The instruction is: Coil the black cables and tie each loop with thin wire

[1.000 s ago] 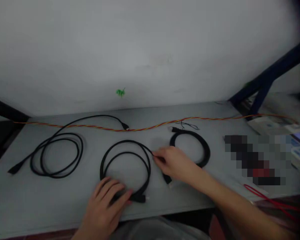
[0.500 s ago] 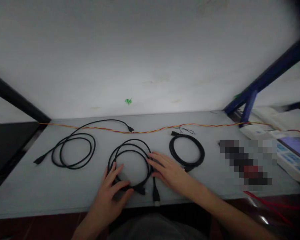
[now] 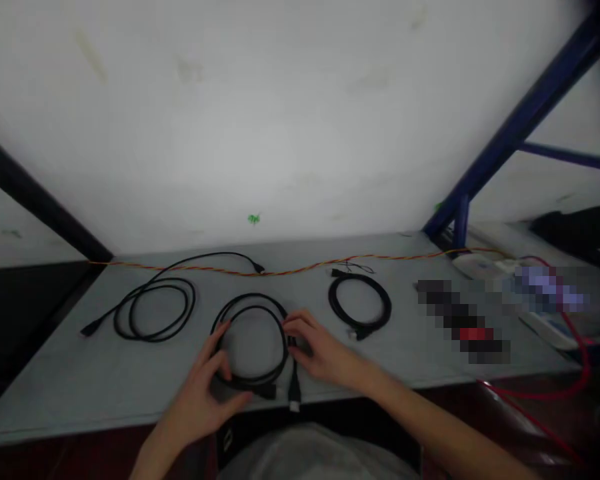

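A coiled black cable [image 3: 254, 295] lies on the grey tabletop in front of me, its two plug ends at the near side, one pointing toward the table edge. My left hand [image 3: 207, 387] is curled over the coil's left side, the thumb stretched near one plug and apart from the fingers. On the opposite side my right hand [image 3: 317, 350] pinches the cable strands between thumb and fingers. To the left lies a looser black cable [image 3: 155, 339], one end reaching toward the back. A tighter black cable coil [image 3: 390, 303] rests right of my right hand.
A twisted red-yellow wire [image 3: 300, 269] runs across the back of the table [image 3: 80, 393]. Blurred-out items [image 3: 463, 323] lie at the right, beside white equipment and a red cable [image 3: 583, 360]. A blue metal frame [image 3: 510, 157] rises at the right, a dark post [image 3: 45, 207] at the left.
The middle coil's upper loop has drawn in, making the coil more compact. My right-hand fingers have closed more on its right side. The camera view has shifted slightly.
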Demonstrator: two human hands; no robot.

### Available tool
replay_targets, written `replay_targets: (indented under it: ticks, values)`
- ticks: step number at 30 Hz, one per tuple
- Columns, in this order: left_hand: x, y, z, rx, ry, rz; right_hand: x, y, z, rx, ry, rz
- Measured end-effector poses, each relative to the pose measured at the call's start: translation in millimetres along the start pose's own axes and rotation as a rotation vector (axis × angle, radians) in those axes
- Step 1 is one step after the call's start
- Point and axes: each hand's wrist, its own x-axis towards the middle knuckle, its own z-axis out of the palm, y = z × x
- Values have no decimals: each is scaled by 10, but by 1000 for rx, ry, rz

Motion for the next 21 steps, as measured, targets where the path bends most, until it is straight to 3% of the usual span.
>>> replay_targets:
  ticks: [7, 14, 18, 21]
  values:
    - [7, -44, 121, 67, 88, -44, -48, -47, -31, -48, 9, 24]
    - [174, -225, 204, 186, 84, 37, -171, 15, -118, -254, 132, 84]
    - [318, -223, 190, 264, 47, 49, -180, 82, -85, -393, 68, 38]
    - [351, -199, 201, 291, 71, 48, -183, 40, -69, -466, 100, -27]
